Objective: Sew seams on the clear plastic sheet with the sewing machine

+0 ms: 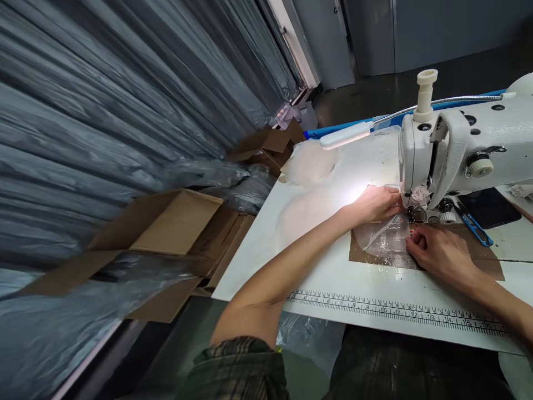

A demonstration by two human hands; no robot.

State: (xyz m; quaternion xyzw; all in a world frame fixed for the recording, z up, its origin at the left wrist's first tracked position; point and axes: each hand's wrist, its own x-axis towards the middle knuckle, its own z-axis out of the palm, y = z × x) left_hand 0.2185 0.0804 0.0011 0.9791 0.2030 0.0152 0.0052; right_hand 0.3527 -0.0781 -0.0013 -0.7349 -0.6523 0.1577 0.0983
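A white sewing machine [462, 150] stands on a white table [316, 261]. A clear plastic sheet [385, 236] lies under its needle on a brown patch of the table. My left hand [377, 203] rests flat on the far edge of the sheet, just left of the presser foot. On the near side, my right hand [437, 253] pinches the sheet's edge with fingers curled. Both hands press the plastic close to the needle, lit by the machine's lamp [347, 135].
A printed ruler [395, 311] runs along the table's front edge. Blue snips [474, 225] and a dark phone [489, 206] lie right of the needle. Open cardboard boxes [166, 233] and plastic-wrapped bundles crowd the floor at left. More clear plastic [310, 158] lies at the table's far end.
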